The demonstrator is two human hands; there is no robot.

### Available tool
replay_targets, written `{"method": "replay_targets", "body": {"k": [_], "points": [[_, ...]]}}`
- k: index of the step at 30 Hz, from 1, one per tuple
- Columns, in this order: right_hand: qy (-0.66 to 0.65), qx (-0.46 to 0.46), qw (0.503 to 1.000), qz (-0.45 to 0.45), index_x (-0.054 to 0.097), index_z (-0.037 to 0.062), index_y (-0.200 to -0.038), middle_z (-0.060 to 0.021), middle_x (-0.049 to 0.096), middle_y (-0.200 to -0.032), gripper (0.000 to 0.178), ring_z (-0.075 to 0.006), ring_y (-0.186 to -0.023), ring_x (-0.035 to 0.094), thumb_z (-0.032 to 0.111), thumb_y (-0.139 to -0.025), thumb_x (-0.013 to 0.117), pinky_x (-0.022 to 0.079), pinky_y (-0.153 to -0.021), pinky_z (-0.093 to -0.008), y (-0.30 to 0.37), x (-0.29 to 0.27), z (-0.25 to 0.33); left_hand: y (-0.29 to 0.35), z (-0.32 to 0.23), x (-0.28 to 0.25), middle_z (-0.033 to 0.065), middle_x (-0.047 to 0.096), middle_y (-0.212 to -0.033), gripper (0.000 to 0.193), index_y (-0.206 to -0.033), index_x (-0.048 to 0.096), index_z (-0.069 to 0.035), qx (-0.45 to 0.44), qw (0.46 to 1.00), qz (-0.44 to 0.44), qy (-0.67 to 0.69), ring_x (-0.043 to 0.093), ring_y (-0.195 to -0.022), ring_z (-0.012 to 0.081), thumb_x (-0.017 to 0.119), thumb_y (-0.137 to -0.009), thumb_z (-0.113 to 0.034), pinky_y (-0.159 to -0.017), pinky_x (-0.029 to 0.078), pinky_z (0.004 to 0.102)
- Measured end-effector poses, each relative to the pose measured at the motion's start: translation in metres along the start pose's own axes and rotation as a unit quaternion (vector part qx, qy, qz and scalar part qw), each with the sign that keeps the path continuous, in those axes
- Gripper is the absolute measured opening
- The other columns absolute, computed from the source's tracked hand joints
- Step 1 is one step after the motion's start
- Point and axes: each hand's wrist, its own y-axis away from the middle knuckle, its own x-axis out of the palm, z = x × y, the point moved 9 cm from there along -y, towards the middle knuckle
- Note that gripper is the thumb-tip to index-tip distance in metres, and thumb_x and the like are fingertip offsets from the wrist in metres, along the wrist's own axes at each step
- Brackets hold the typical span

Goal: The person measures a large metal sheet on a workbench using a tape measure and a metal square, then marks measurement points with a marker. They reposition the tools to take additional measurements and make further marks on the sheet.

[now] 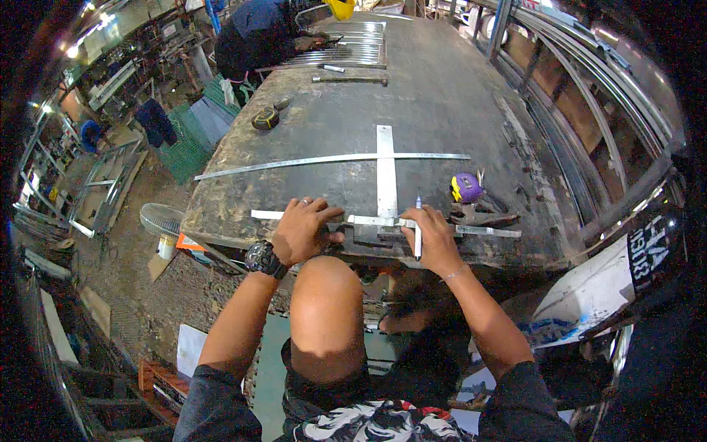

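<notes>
A narrow flat metal bar (pixel 266 214) lies along the near edge of the dark worktable. My left hand (pixel 303 230), wearing a black watch, lies across this bar, fingers curled over its far side and thumb on the near side. A white marker pen (pixel 418 241) stands nearly upright in the closed fingers of my right hand (pixel 436 241), which also touch the bar. Between my hands, the near end of a wider flat metal bar (pixel 385 180) meets the narrow one. Farther off, a long thin metal strip (pixel 309 163) crosses the wider bar.
A purple tape measure (pixel 465 188) and a dark hand tool (pixel 482 216) lie right. Black tape measure (pixel 265 118) sits far left. Beyond are a rod-like tool (pixel 350 79) and a metal grille (pixel 361 48), where another person (pixel 254 37) works. A fan (pixel 160 219) stands left.
</notes>
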Motion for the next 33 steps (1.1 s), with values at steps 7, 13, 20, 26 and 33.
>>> {"method": "replay_targets", "body": {"k": [7, 13, 20, 26, 33], "points": [[0.009, 0.009, 0.993, -0.121, 0.059, 0.0050, -0.129, -0.0167, 0.067, -0.118, 0.037, -0.0350, -0.107, 0.061, 0.021, -0.096, 0.068, 0.045, -0.099, -0.0474, 0.023, -0.022, -0.006, 0.007, 0.011, 0.014, 0.0068, 0.065, -0.091, 0.022, -0.099, 0.075, -0.014, 0.004, 0.994, -0.101, -0.040, 0.059, -0.095, 0.0302, 0.071, -0.093, -0.034, -0.086, 0.043, 0.0438], [-0.108, 0.155, 0.949, -0.252, 0.056, -0.0017, -0.135, -0.0172, 0.064, -0.119, 0.038, -0.0287, -0.107, 0.061, 0.022, -0.105, 0.054, 0.048, -0.098, -0.0416, 0.072, -0.053, -0.034, 0.011, 0.003, 0.012, 0.0070, 0.062, -0.090, 0.029, -0.103, 0.074, -0.012, 0.003, 0.990, -0.136, -0.044, 0.057, -0.091, 0.0299, 0.071, -0.092, -0.038, -0.086, 0.043, 0.0441], [-0.160, 0.210, 0.943, -0.204, 0.061, -0.0024, -0.127, -0.0122, 0.069, -0.115, 0.029, -0.0171, -0.101, 0.064, 0.016, -0.106, 0.054, 0.052, -0.092, -0.0326, 0.087, -0.037, -0.036, -0.011, -0.013, 0.024, 0.0068, 0.062, -0.094, 0.042, -0.121, 0.070, -0.015, 0.050, 0.992, -0.103, -0.044, 0.056, -0.092, 0.0297, 0.071, -0.091, -0.044, -0.084, 0.042, 0.0440], [-0.171, 0.221, 0.930, -0.240, 0.062, 0.0000, -0.119, -0.0089, 0.069, -0.104, 0.025, -0.0150, -0.093, 0.065, 0.002, -0.095, 0.069, 0.054, -0.083, -0.0294, 0.097, -0.034, -0.039, -0.021, -0.010, 0.021, 0.0079, 0.061, -0.086, 0.037, -0.115, 0.073, -0.014, 0.053, 0.996, -0.070, 0.028, 0.056, -0.087, 0.0295, 0.071, -0.092, -0.042, -0.081, 0.040, 0.0424], [-0.184, 0.246, 0.925, -0.224, 0.061, 0.0038, -0.106, -0.0036, 0.067, -0.092, 0.020, -0.0084, -0.082, 0.063, 0.003, -0.091, 0.075, 0.052, -0.072, -0.0251, 0.090, -0.041, -0.039, -0.037, 0.011, 0.025, 0.0087, 0.064, -0.077, 0.033, -0.082, 0.077, -0.011, -0.050, 0.991, 0.062, 0.106, 0.060, -0.080, 0.0298, 0.069, -0.093, -0.041, -0.082, 0.040, 0.0417]]}}
